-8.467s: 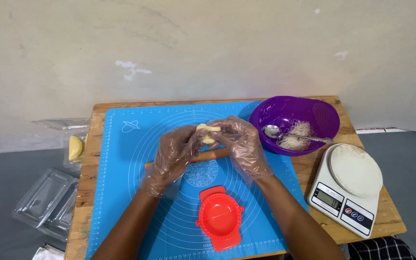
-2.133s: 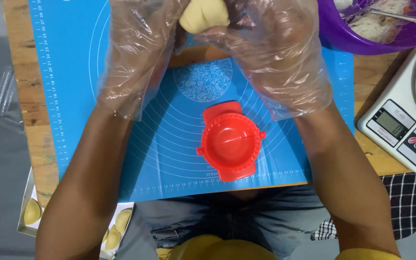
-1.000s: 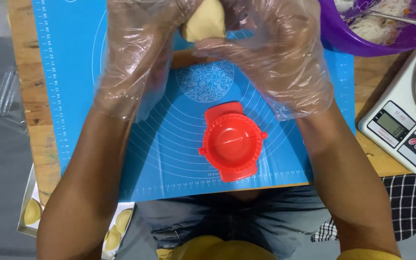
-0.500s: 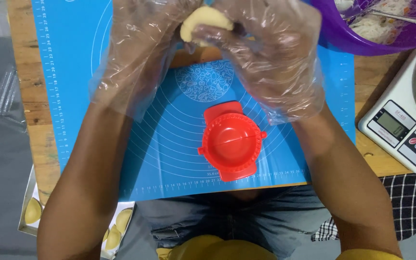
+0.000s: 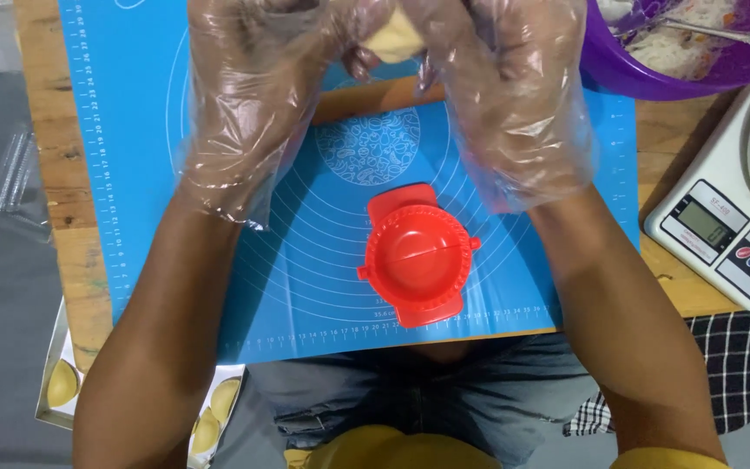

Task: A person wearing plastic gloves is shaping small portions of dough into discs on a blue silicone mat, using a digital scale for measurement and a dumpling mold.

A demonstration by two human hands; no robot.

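Both my hands wear loose clear plastic gloves and meet at the top of the head view. Between the fingers of my left hand (image 5: 249,95) and my right hand (image 5: 514,95) sits a pale yellow piece of dough (image 5: 392,39), mostly hidden by the gloves. Just beneath it a wooden rolling pin (image 5: 375,94) lies across the blue silicone mat (image 5: 141,200). An open red round dumpling press (image 5: 418,256) rests on the mat below my hands, untouched.
A purple bowl (image 5: 618,74) of filling with a metal spoon stands at the top right. A white kitchen scale (image 5: 731,221) sits at the right on the wooden table (image 5: 54,182). Folded dough pieces lie in a tray (image 5: 62,382) at the lower left.
The camera has come much closer since the earliest frame. Over the last second my hands shifted slightly upward, and the dough turned and is more covered by my fingers.
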